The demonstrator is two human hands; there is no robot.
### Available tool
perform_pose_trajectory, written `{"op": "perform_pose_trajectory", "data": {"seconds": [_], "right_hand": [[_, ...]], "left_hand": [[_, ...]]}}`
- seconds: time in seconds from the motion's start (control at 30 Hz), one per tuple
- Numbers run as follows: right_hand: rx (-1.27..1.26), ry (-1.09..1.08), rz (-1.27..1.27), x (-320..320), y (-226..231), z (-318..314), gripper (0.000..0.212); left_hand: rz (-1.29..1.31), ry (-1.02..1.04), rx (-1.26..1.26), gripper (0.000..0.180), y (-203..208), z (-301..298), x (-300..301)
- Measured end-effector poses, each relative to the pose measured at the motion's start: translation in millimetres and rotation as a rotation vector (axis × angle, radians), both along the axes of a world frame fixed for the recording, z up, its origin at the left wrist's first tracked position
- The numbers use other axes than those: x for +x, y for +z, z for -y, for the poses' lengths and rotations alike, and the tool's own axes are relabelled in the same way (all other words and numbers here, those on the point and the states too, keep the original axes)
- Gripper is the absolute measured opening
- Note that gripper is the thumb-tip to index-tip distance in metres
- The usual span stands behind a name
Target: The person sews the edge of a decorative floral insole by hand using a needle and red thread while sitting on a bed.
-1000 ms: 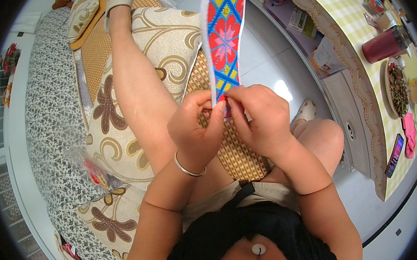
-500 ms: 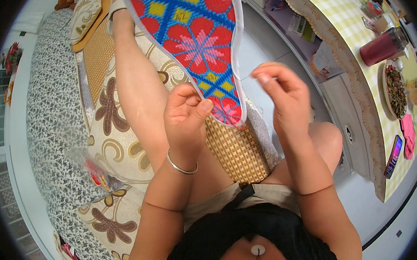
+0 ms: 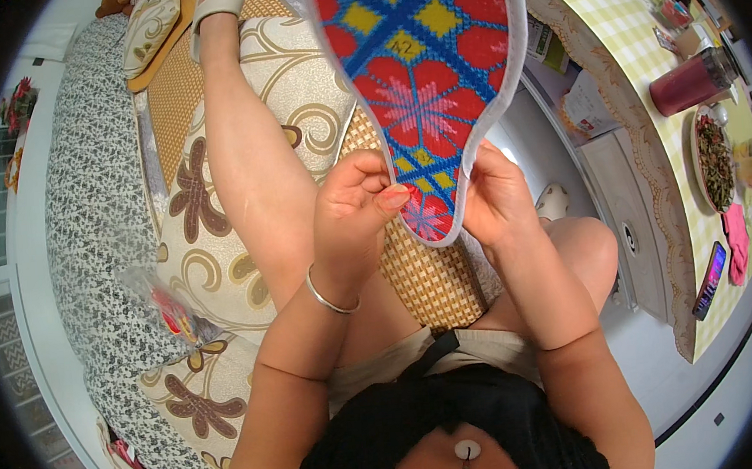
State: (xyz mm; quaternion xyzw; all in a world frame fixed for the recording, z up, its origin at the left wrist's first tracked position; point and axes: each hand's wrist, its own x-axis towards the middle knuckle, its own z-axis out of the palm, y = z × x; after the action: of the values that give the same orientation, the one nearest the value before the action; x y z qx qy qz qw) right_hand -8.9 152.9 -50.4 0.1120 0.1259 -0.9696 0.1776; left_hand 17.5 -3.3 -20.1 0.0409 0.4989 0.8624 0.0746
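An embroidered insole (image 3: pixel 424 113), red, blue and yellow with pink-centred flowers and a pale bound edge, stands up in front of me. Its narrow rounded end points toward my lap; the wide end runs out of view at the top. My left hand (image 3: pixel 356 205) pinches its left edge near that end, the thumb on the patterned face. At the opposite edge is my right hand (image 3: pixel 500 195), closed, its fingertips partly behind the insole. What those fingers hold, if anything, is hidden.
A sofa cushion (image 3: pixel 213 272) with brown flowers lies under my stretched leg; a clear plastic bag (image 3: pixel 172 314) rests at left. On the right, the checked tablecloth (image 3: pixel 643 59) carries a dark red tumbler (image 3: pixel 692 82), a plate of dried leaves (image 3: pixel 714 163), a pink cloth (image 3: pixel 736 244) and a phone (image 3: pixel 709 281).
The insole has shifted right and turned more upright. My right hand, earlier apart from it in a pinch with a thin thread, has come in against its right edge, fingertips behind.
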Motion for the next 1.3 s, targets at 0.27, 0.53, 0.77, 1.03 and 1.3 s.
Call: {"op": "perform_pose_trajectory", "data": {"seconds": [0.27,0.53,0.77,1.03,1.3], "right_hand": [[0.098,-0.28,-0.359,-14,20,-50,0.01],[1.509,-0.61,-0.965,17,41,-2,0.013],[1.508,-0.633,-1.016,19,37,5,0.015],[1.556,-0.618,-1.014,19,33,7,0.014],[1.483,-0.572,-1.037,15,29,4,0.017]], "left_hand": [[0.252,-0.195,0.49,0.021,-1,-4,-8],[0.377,-0.343,0.74,0.027,-9,-5,-7],[0.478,-0.19,0.686,0.026,-9,-3,-4],[0.48,-0.221,0.676,0.024,-6,-5,-3],[0.234,-0.112,0.273,0.023,-2,2,0]]}}
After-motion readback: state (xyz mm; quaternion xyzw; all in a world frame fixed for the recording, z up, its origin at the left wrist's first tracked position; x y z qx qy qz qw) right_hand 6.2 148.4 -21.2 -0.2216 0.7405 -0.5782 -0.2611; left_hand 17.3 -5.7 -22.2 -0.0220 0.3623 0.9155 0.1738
